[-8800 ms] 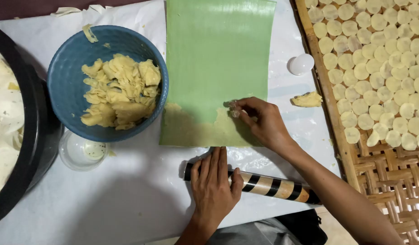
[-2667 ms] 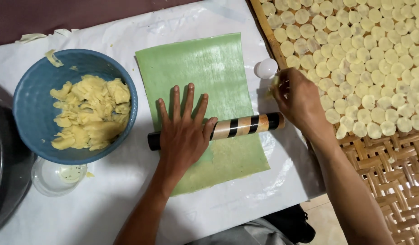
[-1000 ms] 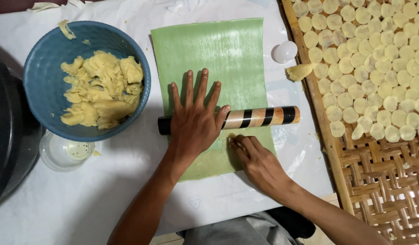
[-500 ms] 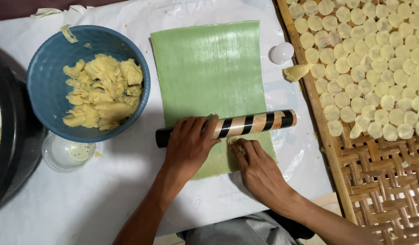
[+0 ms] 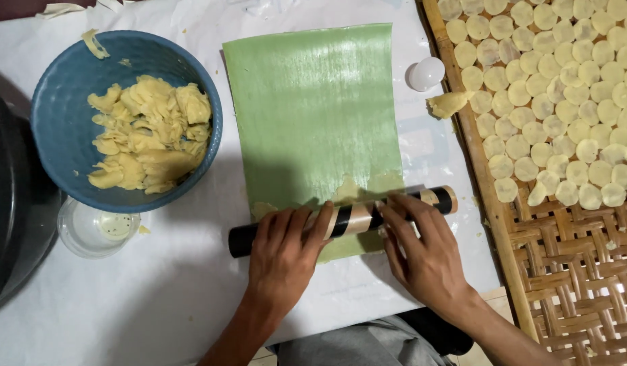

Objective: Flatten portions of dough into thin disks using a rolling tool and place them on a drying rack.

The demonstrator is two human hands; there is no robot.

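Observation:
A black and tan striped rolling pin (image 5: 350, 218) lies across the near end of a green sheet (image 5: 313, 115) on the white-covered table. My left hand (image 5: 283, 254) rests palm down on the pin's left half, fingers spread. My right hand (image 5: 422, 251) presses on its right half with the fingers flat. Thin yellow dough (image 5: 357, 186) shows just beyond the pin, flattened on the green sheet.
A blue bowl (image 5: 62, 129) of yellow dough stands at the left, with a small clear dish (image 5: 96, 227) below it and a dark pan (image 5: 8, 210) at the far left. A woven tray (image 5: 578, 237) with several round dough discs fills the right; a white cap (image 5: 426, 72) and a dough lump (image 5: 449, 103) lie beside it.
The rolling pin has come toward me down the green sheet. My right hand has moved from the sheet onto the pin beside my left hand, and flattened dough now shows beyond the pin.

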